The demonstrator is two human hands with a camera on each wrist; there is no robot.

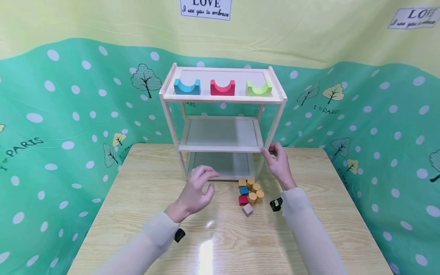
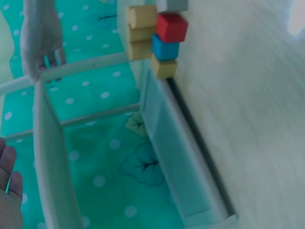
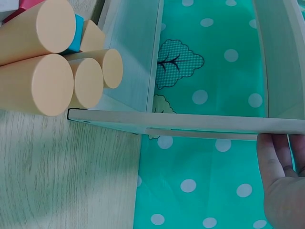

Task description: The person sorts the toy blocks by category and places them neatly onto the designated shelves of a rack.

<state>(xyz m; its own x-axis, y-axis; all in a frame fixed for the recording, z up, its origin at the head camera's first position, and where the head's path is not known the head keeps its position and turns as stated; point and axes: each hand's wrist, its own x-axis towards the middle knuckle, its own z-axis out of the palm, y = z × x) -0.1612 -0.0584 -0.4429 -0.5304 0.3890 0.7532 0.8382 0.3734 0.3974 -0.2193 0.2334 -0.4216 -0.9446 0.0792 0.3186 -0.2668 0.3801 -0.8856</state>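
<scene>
A pale wooden three-tier shelf rack [image 1: 223,149] stands upright on the table. My right hand [image 1: 280,166] grips its right front post at the middle tier, thumb in front and fingers at the outer side. My left hand [image 1: 196,191] hovers before the bottom tier with fingers loosely bent and nothing in them; its fingers [image 2: 9,167] show at the left edge of the left wrist view. Between the hands, by the rack's right front foot, stand several wooden cylinders [image 3: 52,86] next to a red block [image 1: 243,200], a blue block [image 1: 244,190], a yellowish block [image 1: 242,183] and a greyish block [image 1: 247,209].
On the top tier, a blue arch block [image 1: 187,88], a red arch block [image 1: 222,90] and a green arch block [image 1: 258,90] stand in a row, hollows upward. A patterned green and yellow cloth [image 1: 82,114] hangs behind the wooden table [image 1: 144,191] and at its sides.
</scene>
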